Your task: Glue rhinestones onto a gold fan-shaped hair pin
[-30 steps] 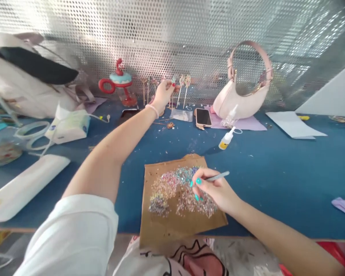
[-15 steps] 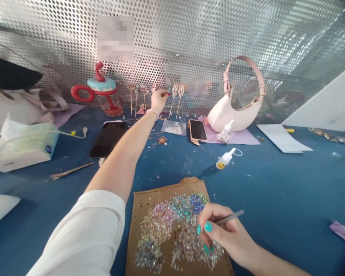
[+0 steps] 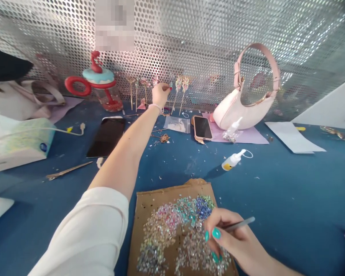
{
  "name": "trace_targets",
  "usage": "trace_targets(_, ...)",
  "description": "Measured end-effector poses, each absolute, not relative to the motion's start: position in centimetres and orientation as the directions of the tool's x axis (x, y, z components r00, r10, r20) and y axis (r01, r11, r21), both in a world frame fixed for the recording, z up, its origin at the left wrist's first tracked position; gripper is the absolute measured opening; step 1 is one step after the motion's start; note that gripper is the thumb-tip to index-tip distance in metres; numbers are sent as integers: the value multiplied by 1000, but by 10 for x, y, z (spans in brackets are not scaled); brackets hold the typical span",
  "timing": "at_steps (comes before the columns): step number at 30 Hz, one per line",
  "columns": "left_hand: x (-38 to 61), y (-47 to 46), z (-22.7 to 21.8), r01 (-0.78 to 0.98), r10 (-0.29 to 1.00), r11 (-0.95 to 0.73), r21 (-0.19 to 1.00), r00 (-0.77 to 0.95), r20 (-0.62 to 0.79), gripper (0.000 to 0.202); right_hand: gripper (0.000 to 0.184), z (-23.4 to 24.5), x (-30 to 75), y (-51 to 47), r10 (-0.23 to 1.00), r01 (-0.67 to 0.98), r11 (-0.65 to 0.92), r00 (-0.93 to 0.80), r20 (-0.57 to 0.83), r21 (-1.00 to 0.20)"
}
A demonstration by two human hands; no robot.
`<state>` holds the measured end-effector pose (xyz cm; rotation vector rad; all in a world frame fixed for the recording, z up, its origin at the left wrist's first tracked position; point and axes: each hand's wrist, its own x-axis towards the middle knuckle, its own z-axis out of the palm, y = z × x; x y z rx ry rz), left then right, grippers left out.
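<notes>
Upper centre: the left hand [image 3: 160, 94] pinches a decorated stick [image 3: 170, 87] standing by the mesh wall [image 3: 207, 34]; it looks light and brittle, best held on its bare stem. Lower right: the right hand [image 3: 232, 243] grips a metal tool [image 3: 243, 223] over loose sequins [image 3: 166, 234] on cardboard [image 3: 145, 201].

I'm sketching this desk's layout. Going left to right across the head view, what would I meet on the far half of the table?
Tissue pack → black phone → left hand → cased phone → glue bottle → white paper
</notes>
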<state>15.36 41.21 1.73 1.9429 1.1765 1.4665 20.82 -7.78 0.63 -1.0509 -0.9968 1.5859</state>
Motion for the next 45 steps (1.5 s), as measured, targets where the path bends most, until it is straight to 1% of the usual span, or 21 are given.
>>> trace_targets(8, 152, 418, 22, 423, 835, -525, 739, 89, 542, 8, 20, 7, 209, -76, 963, -253, -240, -187, -196, -937)
trace_targets(13, 150, 410, 26, 472, 846, -509, 720, 119, 520, 8, 22, 10, 209, -76, 956, -219, -265, -190, -225, -939)
trace_targets(22, 148, 398, 29, 547, 870, -469, 693, 151, 470, 9, 23, 10, 209, -75, 953, -195, -274, -187, -239, -942)
trace_targets(25, 147, 395, 29, 558, 868, -475, 681, 171, 465, 11, 24, 12, 209, -75, 952, -183, -272, -193, -237, -945)
trace_targets(29, 144, 386, 31, 570, 859, -488, 661, 179, 480, 20, 26, 13, 208, -74, 951, -162, -277, -190, -246, -947)
trace_targets(33, 146, 369, 34, 560, 827, -541, 628, 216, 519, 16, 28, 14, 208, -74, 952, -131, -271, -186, -245, -954)
trace_targets(35, 155, 355, 31, 548, 810, -570, 612, 250, 530, 17, 28, 14, 208, -75, 953, -126, -265, -187, -240, -956)
trace_targets(37, 172, 336, 25, 536, 803, -589, 605, 305, 512, 17, 28, 14, 208, -76, 953, -132, -261, -191, -234, -956)
trace_targets(40, 206, 303, 8, 532, 810, -587, 611, 381, 446, 22, 27, 12, 208, -76, 952, -139, -263, -200, -233, -955)
trace_targets(42, 226, 283, -4, 548, 815, -578, 605, 422, 396, 31, 27, 12, 209, -76, 952, -131, -262, -195, -234, -956)
trace_targets(45, 241, 265, -17, 583, 817, -573, 577, 459, 348, 31, 26, 13, 210, -77, 958, -103, -246, -176, -226, -964)
